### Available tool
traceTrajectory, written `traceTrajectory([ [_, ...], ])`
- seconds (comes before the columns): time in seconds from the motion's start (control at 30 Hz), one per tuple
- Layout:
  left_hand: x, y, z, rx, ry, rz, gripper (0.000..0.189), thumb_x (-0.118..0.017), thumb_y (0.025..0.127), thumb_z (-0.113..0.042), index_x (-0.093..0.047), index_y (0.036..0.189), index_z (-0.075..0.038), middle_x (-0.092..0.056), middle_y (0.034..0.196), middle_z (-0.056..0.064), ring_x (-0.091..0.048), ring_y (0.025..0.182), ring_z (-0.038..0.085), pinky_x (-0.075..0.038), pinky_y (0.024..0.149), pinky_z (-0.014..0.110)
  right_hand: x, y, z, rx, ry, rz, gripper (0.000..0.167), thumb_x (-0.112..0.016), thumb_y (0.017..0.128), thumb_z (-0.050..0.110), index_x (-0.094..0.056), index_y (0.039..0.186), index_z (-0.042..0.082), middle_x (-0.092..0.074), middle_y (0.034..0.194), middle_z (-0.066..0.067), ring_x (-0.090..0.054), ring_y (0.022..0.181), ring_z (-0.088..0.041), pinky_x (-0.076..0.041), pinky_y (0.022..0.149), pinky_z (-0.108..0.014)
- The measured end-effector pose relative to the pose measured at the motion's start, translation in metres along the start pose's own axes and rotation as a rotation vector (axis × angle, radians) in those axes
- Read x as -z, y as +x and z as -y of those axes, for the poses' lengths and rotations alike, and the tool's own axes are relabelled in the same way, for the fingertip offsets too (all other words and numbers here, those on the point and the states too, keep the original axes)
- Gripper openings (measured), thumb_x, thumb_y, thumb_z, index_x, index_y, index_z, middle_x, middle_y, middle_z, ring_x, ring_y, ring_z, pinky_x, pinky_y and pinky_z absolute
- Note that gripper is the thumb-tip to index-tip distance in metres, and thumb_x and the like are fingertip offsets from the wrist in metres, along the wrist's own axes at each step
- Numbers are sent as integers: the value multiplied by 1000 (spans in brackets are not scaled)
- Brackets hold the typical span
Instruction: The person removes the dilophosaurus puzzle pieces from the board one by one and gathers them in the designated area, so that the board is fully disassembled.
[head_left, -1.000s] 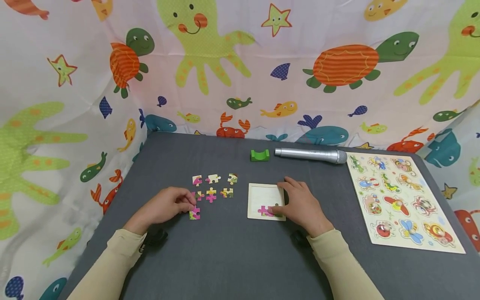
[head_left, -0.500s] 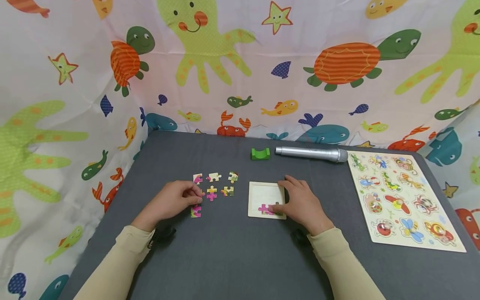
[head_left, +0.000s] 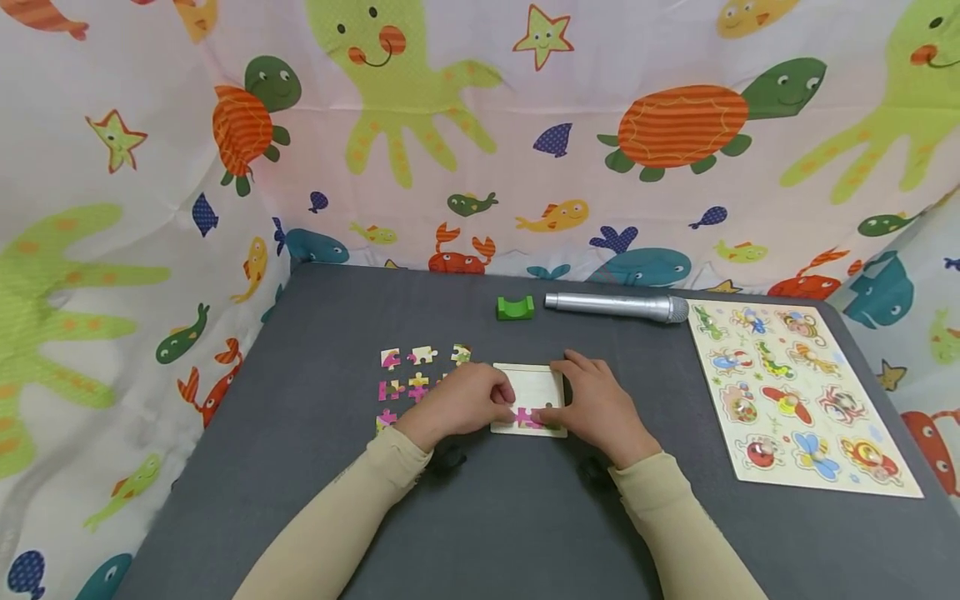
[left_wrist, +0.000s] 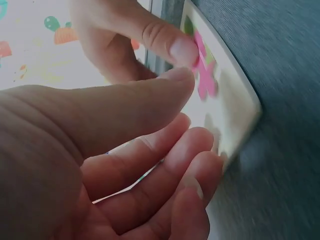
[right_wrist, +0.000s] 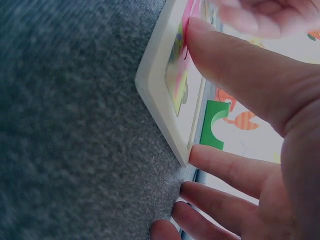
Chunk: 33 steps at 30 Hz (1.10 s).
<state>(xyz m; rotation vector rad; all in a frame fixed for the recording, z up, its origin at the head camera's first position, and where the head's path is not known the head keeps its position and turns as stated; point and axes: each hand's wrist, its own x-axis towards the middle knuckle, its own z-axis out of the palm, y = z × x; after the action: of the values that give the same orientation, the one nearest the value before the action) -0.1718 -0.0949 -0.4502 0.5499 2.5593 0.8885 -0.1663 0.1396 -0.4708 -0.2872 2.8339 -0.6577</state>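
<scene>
A shallow square wooden puzzle tray (head_left: 534,382) lies on the dark tabletop, with pink jigsaw pieces (head_left: 522,417) along its near side. My right hand (head_left: 609,412) rests on the tray's right side. Its thumb presses on a pink piece, and the index fingertip touches the rim, as the right wrist view shows. Over the tray's left edge is my left hand (head_left: 461,406), fingers loosely bent. No piece shows between its thumb and fingertips in the left wrist view; the thumb tip appears close to the pink piece (left_wrist: 206,82). Whether it touches is unclear.
Several loose jigsaw pieces (head_left: 390,390) lie in rows left of the tray, some partly behind my left hand. A green notched block (head_left: 515,308) and a silver microphone (head_left: 617,307) lie farther back. An insect picture board (head_left: 806,396) lies at right. A sea-animal curtain (head_left: 480,150) surrounds the table.
My left hand has moved right from the loose pieces to the tray, uncovering the lower left piece. My right hand stays at the tray.
</scene>
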Motion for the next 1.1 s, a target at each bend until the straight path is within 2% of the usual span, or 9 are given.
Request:
traceTrajectory([
  [0.13,-8,13,-10,9,31,27,18,-89,90,-23,-81,103,-12,-71,84,-5,-62,77,12,-52,71,28,1,0,0,-2,6,-5,87,-92,83,49,-59,153,9,-41,171,-20,-40,154,-44,-49,111,-69],
  [0.23,-12,18,-15,23,59,49,20,-91,87,-25,-81,100,-13,-70,81,-6,-63,77,11,-51,69,27,0,0,0,-1,3,-6,86,-92,83,48,-60,152,9,-42,171,-20,-40,154,-44,-50,109,-70],
  [0.37,-15,19,-18,46,84,55,20,-92,84,-24,-81,97,-13,-69,79,-7,-62,77,12,-51,68,29,-1,0,1,6,0,-3,84,-92,83,48,-61,151,9,-42,171,-19,-41,154,-43,-50,109,-69],
  [0.57,-18,20,-19,42,100,53,19,-92,85,-22,-80,97,-14,-68,81,-6,-60,78,13,-50,68,29,1,1,-2,22,2,13,85,-91,84,50,-60,153,10,-41,172,-18,-39,155,-43,-49,111,-68],
  [0.83,-17,20,-17,46,88,54,20,-93,86,-21,-80,99,-13,-69,84,-5,-60,78,14,-50,69,29,10,3,-11,93,19,72,80,-89,88,35,-56,157,11,-39,172,-20,-37,156,-46,-47,114,-67],
  [1.1,-19,21,-17,42,83,50,22,-94,85,-22,-80,99,-12,-71,87,-4,-60,77,15,-50,68,29,12,2,-13,98,23,74,82,-91,86,33,-56,157,11,-39,172,-21,-37,156,-47,-46,114,-67],
])
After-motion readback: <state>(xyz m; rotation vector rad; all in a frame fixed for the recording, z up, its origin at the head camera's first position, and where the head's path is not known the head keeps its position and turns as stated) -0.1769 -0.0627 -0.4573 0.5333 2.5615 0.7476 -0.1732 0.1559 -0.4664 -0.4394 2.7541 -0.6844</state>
